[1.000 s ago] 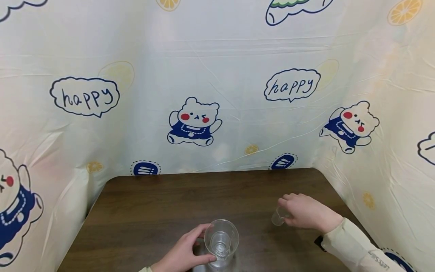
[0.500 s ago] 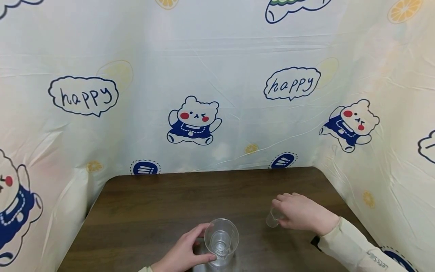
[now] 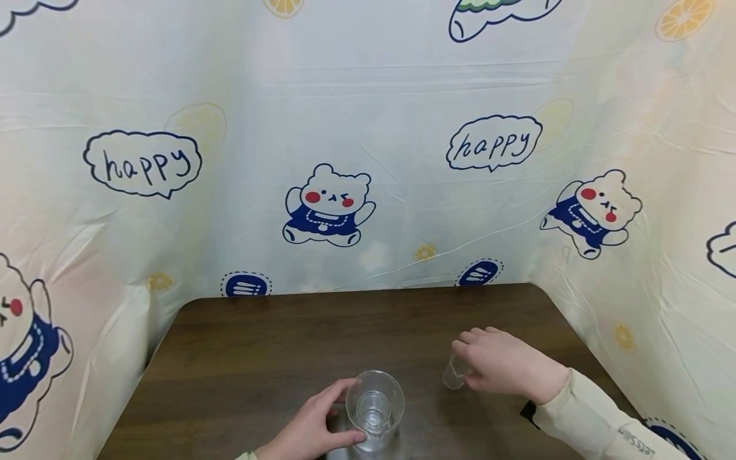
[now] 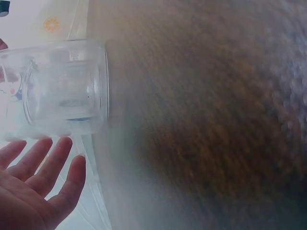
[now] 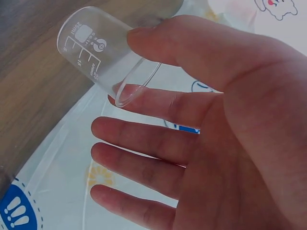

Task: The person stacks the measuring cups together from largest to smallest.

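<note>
My left hand [image 3: 313, 421] holds a large clear glass beaker [image 3: 392, 391] between thumb and fingers, at the near middle of the table. Nested inside it stands a smaller glass beaker [image 3: 374, 412]. The left wrist view shows the large beaker's base [image 4: 101, 81] down at the tabletop, with fingertips right at its wall. To the right, my right hand [image 3: 506, 364] pinches a small 25 ml beaker [image 5: 88, 50] near its rim with thumb and index finger. Its other fingers extend apart from the glass. The small beaker is tilted, with nothing visible inside.
A dark wood-grain table [image 3: 276, 345] lies under both hands. Pale curtain cloth [image 3: 402, 191] printed with bears, orange slices and "happy" bubbles surrounds its back and sides. A light sleeve [image 3: 604, 415] covers the right forearm.
My right hand has shifted a little left and slightly nearer with the small beaker. The left hand and the large beaker have stayed in place.
</note>
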Demonstrator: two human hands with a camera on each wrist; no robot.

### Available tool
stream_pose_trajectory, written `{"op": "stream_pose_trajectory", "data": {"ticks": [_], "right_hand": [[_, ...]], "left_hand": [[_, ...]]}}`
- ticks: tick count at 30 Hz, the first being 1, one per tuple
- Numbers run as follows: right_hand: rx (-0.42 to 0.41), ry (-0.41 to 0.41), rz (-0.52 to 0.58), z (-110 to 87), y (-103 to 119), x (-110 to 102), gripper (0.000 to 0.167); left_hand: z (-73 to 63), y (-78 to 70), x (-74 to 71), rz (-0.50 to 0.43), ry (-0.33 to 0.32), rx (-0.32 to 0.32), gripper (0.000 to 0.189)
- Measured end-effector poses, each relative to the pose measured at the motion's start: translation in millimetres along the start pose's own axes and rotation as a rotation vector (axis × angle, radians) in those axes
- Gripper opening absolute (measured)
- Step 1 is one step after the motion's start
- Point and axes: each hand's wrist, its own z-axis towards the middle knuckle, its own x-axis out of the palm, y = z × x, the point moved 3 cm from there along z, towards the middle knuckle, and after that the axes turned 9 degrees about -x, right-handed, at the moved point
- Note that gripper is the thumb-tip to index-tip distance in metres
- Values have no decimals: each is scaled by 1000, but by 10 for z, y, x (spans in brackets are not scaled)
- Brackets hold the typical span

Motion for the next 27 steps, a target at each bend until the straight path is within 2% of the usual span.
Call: {"op": "stream_pose_trajectory", "data": {"ticks": [8,15,27], "right_hand": [[-43,-26,-42,92,103,-120,28],[-75,-21,-67,171,175,-156,29],[-125,-60,-137,303,326,-234,32]], "left_hand": [[20,-5,13,-18,3,-4,71],[4,2,17,-3,-16,30,72],[-19,-13,10,-34,-6,45,72]]}}
